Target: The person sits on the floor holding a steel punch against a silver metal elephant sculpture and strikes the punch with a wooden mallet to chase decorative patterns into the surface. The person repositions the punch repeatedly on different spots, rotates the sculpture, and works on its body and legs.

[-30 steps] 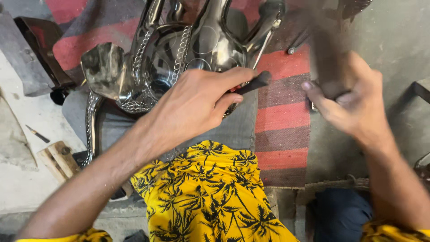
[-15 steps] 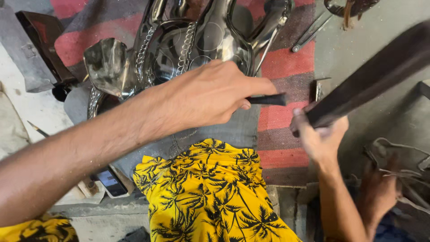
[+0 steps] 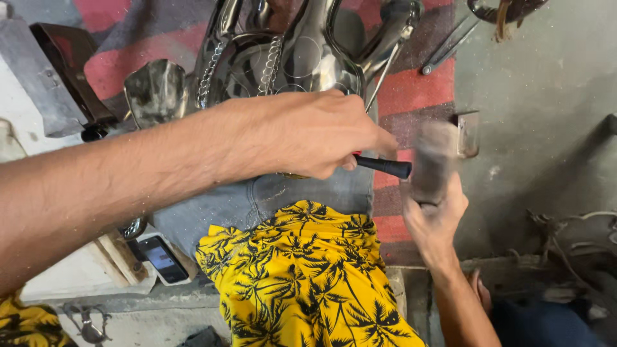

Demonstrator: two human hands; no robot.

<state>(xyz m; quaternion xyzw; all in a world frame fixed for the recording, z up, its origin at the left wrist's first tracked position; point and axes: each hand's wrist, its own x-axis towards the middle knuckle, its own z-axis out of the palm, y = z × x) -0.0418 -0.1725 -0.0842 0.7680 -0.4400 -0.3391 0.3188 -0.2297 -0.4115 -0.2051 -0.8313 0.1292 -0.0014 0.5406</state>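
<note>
Two hands busy here: your right hand (image 3: 432, 218) is wrapped round a blurred wooden mallet (image 3: 432, 160), your left hand (image 3: 308, 135) grips a black-handled chisel (image 3: 384, 166) over your lap. Beyond sits the shiny chrome metalwork (image 3: 302, 54) on the red-striped rug (image 3: 411, 103).

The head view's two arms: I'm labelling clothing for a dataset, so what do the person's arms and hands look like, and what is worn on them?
Both hands, the left hand and the right hand, are bare: no gloves, rings or watch show. Both forearms are uncovered. A yellow sleeve with a dark palm-tree print shows at the lower left edge, matching the yellow shirt. The right fingers are motion-blurred.
</note>
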